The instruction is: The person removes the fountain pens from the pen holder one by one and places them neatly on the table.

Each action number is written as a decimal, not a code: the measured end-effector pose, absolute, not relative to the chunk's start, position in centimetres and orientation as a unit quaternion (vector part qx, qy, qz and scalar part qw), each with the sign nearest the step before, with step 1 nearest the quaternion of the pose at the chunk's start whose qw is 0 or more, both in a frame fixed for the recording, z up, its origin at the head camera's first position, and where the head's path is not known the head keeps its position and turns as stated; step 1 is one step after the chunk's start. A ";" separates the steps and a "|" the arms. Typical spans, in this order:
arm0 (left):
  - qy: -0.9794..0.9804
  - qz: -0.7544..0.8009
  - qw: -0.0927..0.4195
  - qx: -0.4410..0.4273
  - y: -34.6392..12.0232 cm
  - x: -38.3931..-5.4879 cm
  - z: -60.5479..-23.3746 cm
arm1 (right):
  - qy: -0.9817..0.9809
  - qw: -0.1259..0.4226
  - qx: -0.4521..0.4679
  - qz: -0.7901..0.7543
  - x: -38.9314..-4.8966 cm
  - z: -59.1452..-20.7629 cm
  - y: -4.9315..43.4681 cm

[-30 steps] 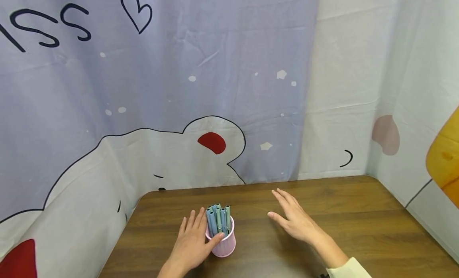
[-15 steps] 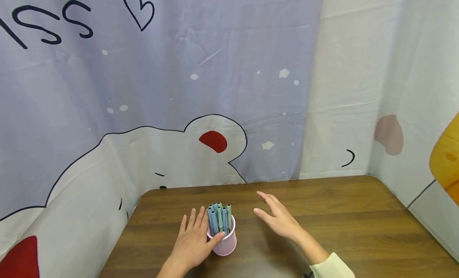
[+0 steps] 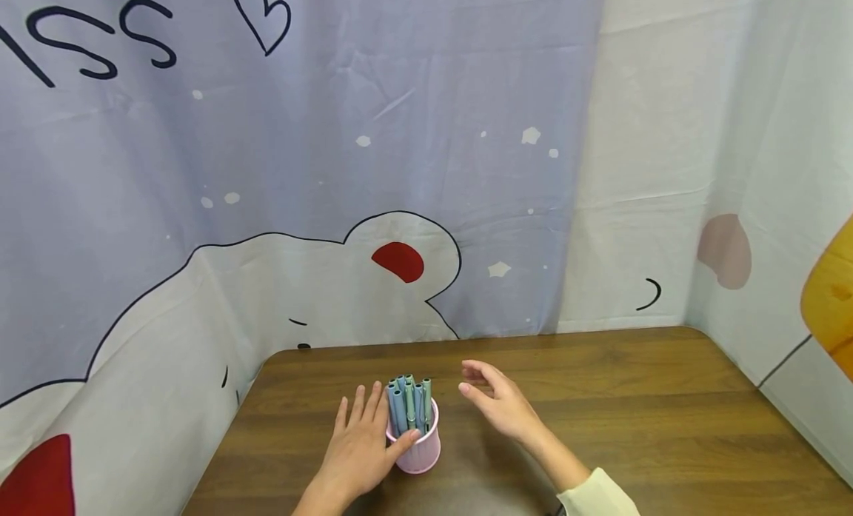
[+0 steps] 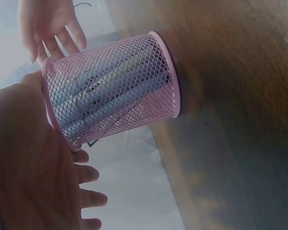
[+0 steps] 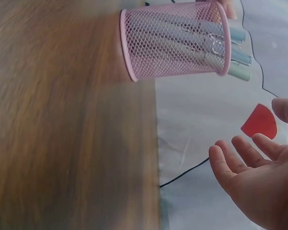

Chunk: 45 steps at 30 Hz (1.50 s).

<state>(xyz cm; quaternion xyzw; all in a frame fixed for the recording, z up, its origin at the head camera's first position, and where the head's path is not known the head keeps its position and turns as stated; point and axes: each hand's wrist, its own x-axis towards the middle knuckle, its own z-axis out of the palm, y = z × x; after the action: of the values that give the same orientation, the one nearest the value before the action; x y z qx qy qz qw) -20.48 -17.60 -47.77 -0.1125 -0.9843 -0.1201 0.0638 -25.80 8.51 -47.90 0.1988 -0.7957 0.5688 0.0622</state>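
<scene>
A pink mesh pen holder [image 3: 420, 454] stands upright on the table, with several blue and green pens [image 3: 409, 405] in it. My left hand [image 3: 360, 449] rests against the holder's left side, fingers spread and straight, thumb across the front rim. In the left wrist view the palm lies along the rim of the mesh holder [image 4: 115, 88]. To the right of the holder, apart from it, my right hand [image 3: 503, 405] hovers with loosely bent fingers and nothing in them. The right wrist view shows that hand [image 5: 259, 177] palm up beside the holder [image 5: 177, 43], pen ends sticking out past the rim.
The brown wooden table [image 3: 633, 412] reaches back to a printed curtain [image 3: 466, 131] with cartoon figures. More curtain [image 3: 786, 168] hangs along the table's right edge, and its left side is bordered by cloth too.
My right hand has moved left, closer to the pen holder, its fingers bending a little more. The left hand and the holder have stayed in place; the head view shifted slightly.
</scene>
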 end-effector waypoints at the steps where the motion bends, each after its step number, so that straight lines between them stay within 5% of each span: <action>1: -0.984 -0.121 0.064 -0.113 -17.6 -20.4 -47.7 | -0.796 0.060 0.197 0.569 -25.8 -47.9 8.4; 24: -0.985 -0.117 0.056 -0.115 -17.7 -20.4 -47.8 | -0.766 0.017 0.193 0.613 -25.8 -48.3 5.2; 45: -0.984 -0.115 0.060 -0.118 -17.7 -20.5 -47.8 | -0.762 0.033 0.206 0.613 -26.0 -48.4 3.4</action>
<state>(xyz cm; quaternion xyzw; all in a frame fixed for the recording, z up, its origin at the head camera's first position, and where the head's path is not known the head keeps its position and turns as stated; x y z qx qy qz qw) -20.54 -17.72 -47.76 -0.1179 -0.9845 -0.1152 0.0600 -25.95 3.41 -48.44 0.2059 -0.7619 0.6133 0.0329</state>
